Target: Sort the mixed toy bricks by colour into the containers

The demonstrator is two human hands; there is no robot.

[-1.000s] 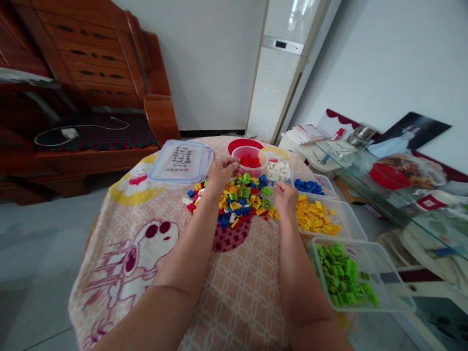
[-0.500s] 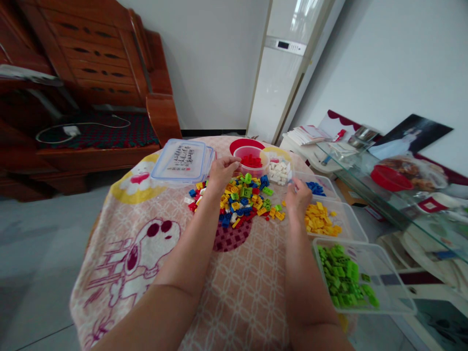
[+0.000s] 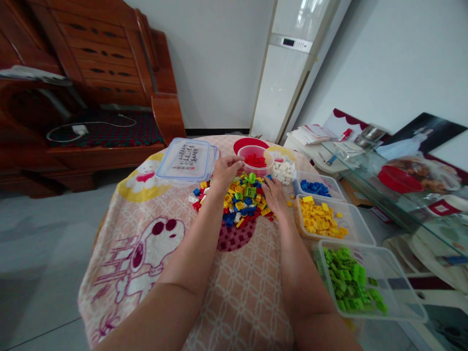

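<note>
A mixed pile of toy building bricks in red, yellow, blue, green and white lies on the cloth-covered table. My left hand is over the pile's far left side, thumb and fingers pinched together beside the round tub of red bricks. Whatever is between those fingertips is too small to make out. My right hand reaches onto the pile's right edge, fingers stretched out and touching blue bricks there. White bricks sit just beyond it.
Along the right edge stand clear containers with blue bricks, yellow bricks and green bricks. Blue-edged lids lie at the far left of the table. A glass shelf with household things is at the right; a wooden bench stands behind left.
My right hand has moved left, from beside the blue and yellow containers to the pile's right edge. My left hand stays pinched near the red tub. The view has shifted slightly.
</note>
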